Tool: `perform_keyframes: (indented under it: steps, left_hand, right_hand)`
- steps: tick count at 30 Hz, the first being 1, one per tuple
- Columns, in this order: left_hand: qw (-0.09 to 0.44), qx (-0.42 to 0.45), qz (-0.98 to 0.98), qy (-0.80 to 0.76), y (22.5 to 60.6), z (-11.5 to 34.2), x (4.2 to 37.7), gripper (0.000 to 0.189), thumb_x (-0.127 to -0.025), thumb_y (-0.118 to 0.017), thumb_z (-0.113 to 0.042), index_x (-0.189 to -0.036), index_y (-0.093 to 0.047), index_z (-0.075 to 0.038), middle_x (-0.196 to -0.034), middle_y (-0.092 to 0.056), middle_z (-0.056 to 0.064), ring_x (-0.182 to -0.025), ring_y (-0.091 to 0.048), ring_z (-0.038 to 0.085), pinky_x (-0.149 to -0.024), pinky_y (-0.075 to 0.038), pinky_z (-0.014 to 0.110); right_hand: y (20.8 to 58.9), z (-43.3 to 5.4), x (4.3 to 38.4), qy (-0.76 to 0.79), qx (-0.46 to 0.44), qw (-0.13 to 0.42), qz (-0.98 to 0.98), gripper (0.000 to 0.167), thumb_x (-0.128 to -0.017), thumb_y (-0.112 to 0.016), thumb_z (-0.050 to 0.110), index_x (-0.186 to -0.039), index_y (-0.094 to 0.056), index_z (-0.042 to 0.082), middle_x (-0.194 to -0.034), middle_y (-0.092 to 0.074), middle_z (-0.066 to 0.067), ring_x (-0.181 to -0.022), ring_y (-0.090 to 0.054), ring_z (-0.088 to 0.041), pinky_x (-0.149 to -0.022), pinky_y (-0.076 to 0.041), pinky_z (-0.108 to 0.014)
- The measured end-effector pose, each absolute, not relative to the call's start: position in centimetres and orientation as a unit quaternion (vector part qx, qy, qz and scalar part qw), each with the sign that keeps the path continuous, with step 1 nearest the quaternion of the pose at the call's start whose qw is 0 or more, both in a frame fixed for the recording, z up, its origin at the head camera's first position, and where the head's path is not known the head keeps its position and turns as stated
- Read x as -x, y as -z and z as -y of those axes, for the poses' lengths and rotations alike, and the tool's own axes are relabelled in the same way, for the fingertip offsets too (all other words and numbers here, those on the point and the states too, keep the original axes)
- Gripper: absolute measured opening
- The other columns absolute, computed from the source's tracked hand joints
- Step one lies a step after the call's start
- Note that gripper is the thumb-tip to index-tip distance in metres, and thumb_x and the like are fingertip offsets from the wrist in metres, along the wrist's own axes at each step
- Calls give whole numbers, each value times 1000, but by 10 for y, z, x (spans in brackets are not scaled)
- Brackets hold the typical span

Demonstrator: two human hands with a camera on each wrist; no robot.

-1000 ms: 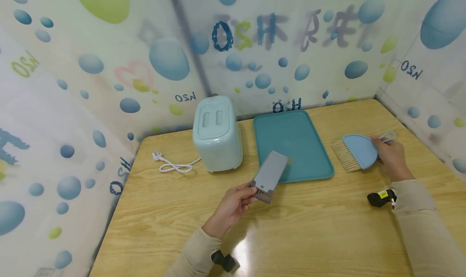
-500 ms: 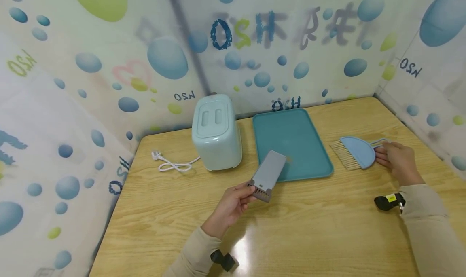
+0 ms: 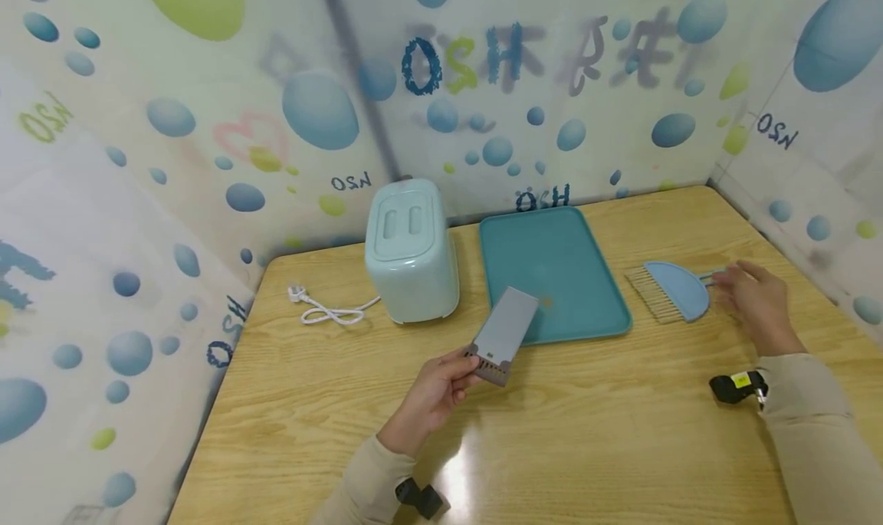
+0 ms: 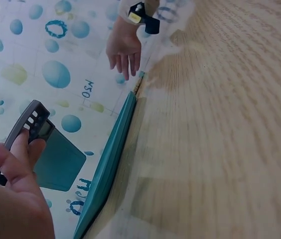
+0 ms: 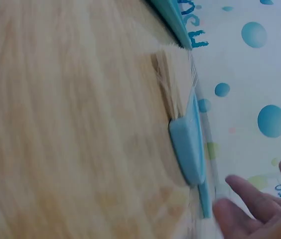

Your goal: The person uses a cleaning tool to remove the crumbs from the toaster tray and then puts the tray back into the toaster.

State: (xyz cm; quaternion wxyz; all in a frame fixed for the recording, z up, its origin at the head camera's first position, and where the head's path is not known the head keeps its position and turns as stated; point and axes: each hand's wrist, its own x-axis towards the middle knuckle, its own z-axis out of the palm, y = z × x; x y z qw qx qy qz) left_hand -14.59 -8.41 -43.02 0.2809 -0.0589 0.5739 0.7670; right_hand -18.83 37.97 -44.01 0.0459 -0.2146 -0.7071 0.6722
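My left hand (image 3: 429,395) pinches a flat grey crumb tray (image 3: 507,327) by its dark slotted end, thumb on top. It is held tilted above the table at the near edge of a teal serving tray (image 3: 552,257). A light-blue hand brush (image 3: 679,289) with pale bristles lies on the table at the right, bristles toward the serving tray. Beside the brush's thin loop handle is my right hand (image 3: 757,306). In the right wrist view its fingers are spread and apart from the brush (image 5: 188,144). The left wrist view shows that hand (image 4: 124,47) with fingers extended.
A mint-green toaster (image 3: 407,249) stands at the back, left of the serving tray. Its white cord (image 3: 334,314) lies knotted with a plug on the left. A small brownish patch (image 3: 547,303) is on the serving tray. Patterned curtains border the back and sides.
My right hand has let go of the brush and drawn slightly right and back; the brush now lies on the table. My left hand with the crumb tray has barely moved.
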Motion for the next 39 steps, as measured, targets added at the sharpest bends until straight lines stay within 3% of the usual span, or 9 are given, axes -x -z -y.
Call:
perform_keyframes:
  steps: [2, 4, 6, 9, 17, 24, 30, 39]
  left_hand:
    - [278, 58, -573, -769, 430, 86, 144, 52, -95, -55, -10, -142, -39, 7, -73, -72, -13, -63, -63, -7, -46, -38, 7]
    - [274, 60, -571, -771, 431, 89, 142, 52, -95, -54, -9, -142, -38, 8, -72, -72, -13, -62, -63, -7, -46, -38, 7]
    - [271, 63, -570, -773, 432, 92, 140, 53, -95, -54, -9, -142, -38, 8, -73, -72, -12, -63, -64, -7, -46, -39, 6]
    - [266, 67, -571, -774, 433, 98, 137, 53, -95, -55, -8, -142, -37, 8, -74, -72, -11, -63, -64, -6, -46, -40, 6]
    - [261, 73, -573, -773, 433, 117, 129, 53, -95, -55, -10, -142, -39, 7, -76, -72, -12, -63, -63, -7, -46, -40, 6]
    - [258, 85, -568, -777, 433, 132, 119, 54, -95, -53, -8, -144, -35, 7, -75, -73, -11, -62, -64, -6, -45, -41, 5]
    - [258, 102, -555, -784, 431, 143, 113, 55, -95, -52, -7, -145, -33, 7, -74, -73, -10, -60, -64, -6, -44, -42, 6]
    - [252, 116, -560, -781, 437, 161, 103, 57, -94, -53, -7, -145, -32, 7, -76, -73, -10, -59, -63, -7, -45, -42, 6]
  right_hand:
    - [437, -373, 191, -606, 218, 55, 763, 73, -100, -40, 44, -154, -12, 4, -144, -51, -3, -133, -46, -10, -109, -41, -27]
    - [433, -366, 194, -548, 210, 60, 807, 72, -100, -35, 47, -153, -17, 3, -159, -22, -14, -146, -25, -25, -119, -27, -40]
    - [430, -360, 197, -529, 187, 67, 825, 72, -101, -31, 47, -152, -17, 0, -158, -17, -25, -146, -19, -38, -119, -22, -53]
    - [426, -352, 201, -523, 153, 66, 836, 72, -101, -30, 47, -153, -14, -1, -158, -12, -28, -145, -15, -44, -117, -19, -59]
    - [417, -318, 215, -474, 54, 87, 875, 71, -102, -33, 45, -154, -10, 2, -157, -12, -29, -142, -7, -54, -109, -14, -72]
    - [402, -283, 226, -449, -11, 121, 885, 68, -103, -38, 42, -152, -18, 0, -155, -15, -33, -140, -5, -58, -109, 19, -69]
    - [394, -256, 234, -449, -33, 135, 883, 69, -101, -41, 44, -152, -22, 1, -154, -15, -34, -142, -2, -56, -110, 14, -70]
    - [385, -217, 244, -423, -90, 160, 887, 74, -98, -45, 51, -148, -31, -2, -152, -28, -31, -144, -13, -51, -114, 9, -68]
